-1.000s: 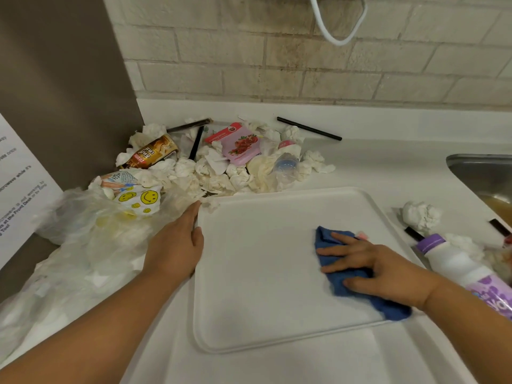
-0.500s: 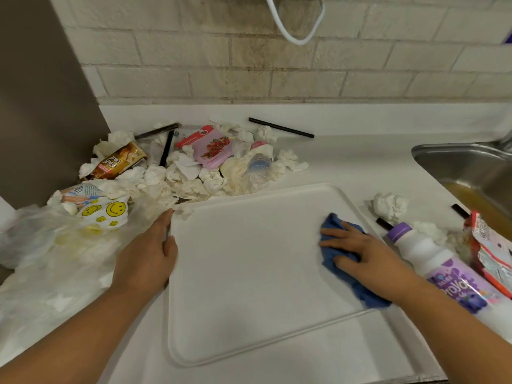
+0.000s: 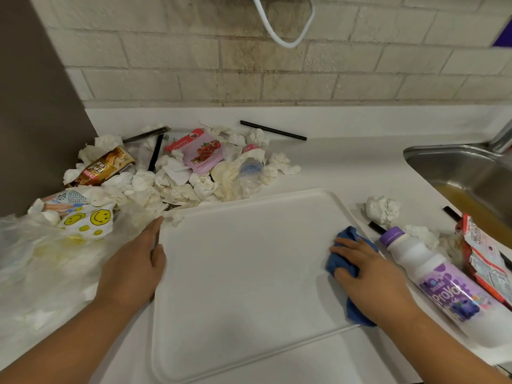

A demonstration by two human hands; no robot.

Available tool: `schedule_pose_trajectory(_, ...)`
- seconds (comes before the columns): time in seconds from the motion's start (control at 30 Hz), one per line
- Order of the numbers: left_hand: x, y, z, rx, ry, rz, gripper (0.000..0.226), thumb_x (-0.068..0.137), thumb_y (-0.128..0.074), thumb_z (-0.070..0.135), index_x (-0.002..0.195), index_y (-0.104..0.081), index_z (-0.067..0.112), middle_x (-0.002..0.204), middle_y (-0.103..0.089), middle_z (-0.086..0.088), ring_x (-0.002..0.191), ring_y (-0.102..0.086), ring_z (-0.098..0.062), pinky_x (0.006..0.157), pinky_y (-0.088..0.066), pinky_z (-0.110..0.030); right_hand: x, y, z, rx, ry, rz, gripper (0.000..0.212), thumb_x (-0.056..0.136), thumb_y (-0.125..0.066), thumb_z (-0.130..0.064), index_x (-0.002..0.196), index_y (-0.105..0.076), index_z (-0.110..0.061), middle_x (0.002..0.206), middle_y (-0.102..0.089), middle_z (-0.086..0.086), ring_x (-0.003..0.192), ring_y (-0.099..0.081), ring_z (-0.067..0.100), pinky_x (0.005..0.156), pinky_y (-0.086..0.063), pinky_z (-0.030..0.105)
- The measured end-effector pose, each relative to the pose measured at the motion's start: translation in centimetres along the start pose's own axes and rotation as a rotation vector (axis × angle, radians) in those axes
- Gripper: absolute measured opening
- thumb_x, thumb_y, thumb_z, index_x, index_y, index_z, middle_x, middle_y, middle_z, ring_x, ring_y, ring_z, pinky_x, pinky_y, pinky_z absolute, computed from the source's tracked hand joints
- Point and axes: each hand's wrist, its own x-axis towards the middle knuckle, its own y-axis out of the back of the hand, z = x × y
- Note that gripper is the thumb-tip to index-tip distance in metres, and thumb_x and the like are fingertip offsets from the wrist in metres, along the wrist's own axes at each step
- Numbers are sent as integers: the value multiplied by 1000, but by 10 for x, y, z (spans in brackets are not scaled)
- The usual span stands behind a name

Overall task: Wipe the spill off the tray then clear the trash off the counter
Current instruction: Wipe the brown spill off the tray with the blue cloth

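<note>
The white tray (image 3: 243,273) lies flat on the white worktop (image 3: 332,162), with its surface showing uniformly white. A blue cloth (image 3: 357,314) lies bunched on the tray's right side, reaching to the right rim. The right hand (image 3: 371,275) presses down on this cloth with fingers spread and extended, not curled round it. The left hand (image 3: 133,270) rests on the tray's left rim, fingers straight along the edge and thumb lying just inside the rim. The two hands are well apart, one at each side of the tray.

Behind the tray's far left corner sits a heap of crumpled tissues (image 3: 171,187), touching the far rim. In the heap are a pink packet (image 3: 203,153), a brown wrapper (image 3: 104,166) and a clear plastic bottle (image 3: 250,169). A black straw (image 3: 273,130) lies behind the heap, against the wall.

Left of the tray is a smiley-face bag (image 3: 86,220) atop a translucent plastic bag (image 3: 33,259).

Just right of the tray a white drink bottle (image 3: 440,281) with a purple cap lies on its side. A balled tissue (image 3: 382,209) sits near the tray's far right corner. A red wrapper (image 3: 482,253) lies beyond the bottle. A steel sink (image 3: 457,170) stands further right.
</note>
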Motion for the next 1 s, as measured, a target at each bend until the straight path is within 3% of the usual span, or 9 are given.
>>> schedule_pose_trajectory(0.13, 1, 0, -5, -29, 9, -32, 56, 92, -49, 16, 145, -34, 28, 77, -57, -3, 70, -52, -24, 66, -42, -34, 38, -14, -2, -71, -31, 8, 20, 86, -54, -2, 98, -70, -6, 113, -64, 5, 113, -50, 16, 81, -21, 6)
schedule_pose_trajectory(0.23, 1, 0, -5, -43, 10, -31, 58, 92, -51, 16, 146, -33, 28, 71, -53, 0, 63, -49, -20, 63, -38, -31, 73, -20, 0, -95, -30, -21, 23, 88, -51, -5, 105, -68, -5, 118, -61, 8, 115, -49, 22, 80, -22, 8)
schedule_pose_trajectory(0.3, 0, -2, -6, -76, 9, -19, 61, 91, -51, 15, 147, -30, 28, 95, -67, -4, 71, -58, -23, 67, -44, -32, 79, -21, -3, -102, -29, -19, 23, 88, -52, -4, 105, -67, -5, 117, -62, 8, 114, -50, 23, 82, -23, 6)
schedule_pose_trajectory(0.4, -1, -3, -6, -123, -3, -7, 66, 91, -50, 12, 149, -21, 27, 138, -51, 11, 105, -62, -23, 88, -48, -37, 64, -21, -18, -71, 62, -35, 13, 73, -61, 13, 84, -67, 7, 93, -67, 17, 93, -61, 30, 84, -17, -9)
schedule_pose_trajectory(0.5, 0, -3, -5, -114, -5, -6, 68, 91, -50, 12, 149, -18, 27, 141, -47, 14, 109, -61, -22, 91, -47, -37, 45, -26, -13, -92, 164, 44, 15, 67, -68, 9, 76, -69, -2, 84, -69, 11, 89, -59, 19, 90, -24, -1)
schedule_pose_trajectory(0.6, 0, -4, -7, -118, -7, -13, 67, 91, -51, 12, 149, -21, 27, 141, -48, 14, 95, -64, -25, 87, -48, -36, 64, -31, 8, -225, -8, 127, 16, 80, -56, -14, 84, -70, -21, 94, -70, -4, 98, -58, 19, 86, -41, 32)
schedule_pose_trajectory(0.8, 2, -5, -12, -86, 9, -19, 67, 89, -52, 16, 147, -24, 34, 130, -59, 12, 81, -64, -26, 80, -52, -36, 118, -59, -14, -251, -141, 105, 25, 88, -45, -23, 81, -66, -11, 89, -66, 5, 97, -55, 29, 83, -44, 35)
schedule_pose_trajectory(0.87, 1, -5, -11, -100, 3, -19, 68, 90, -52, 15, 148, -21, 33, 136, -53, 14, 87, -65, -24, 84, -51, -36, 121, -74, -45, -220, -42, 41, 30, 82, -43, -24, 79, -70, -10, 87, -68, 5, 93, -57, 29, 83, -47, 34)
schedule_pose_trajectory(1.0, -1, -4, -9, -119, -8, -20, 72, 91, -51, 13, 150, -12, 31, 141, -47, 16, 99, -64, -22, 90, -47, -36, 107, -107, -108, -66, 480, -138, 28, 69, -43, -22, 70, -68, -10, 75, -66, 6, 80, -60, 29, 80, -51, 34)
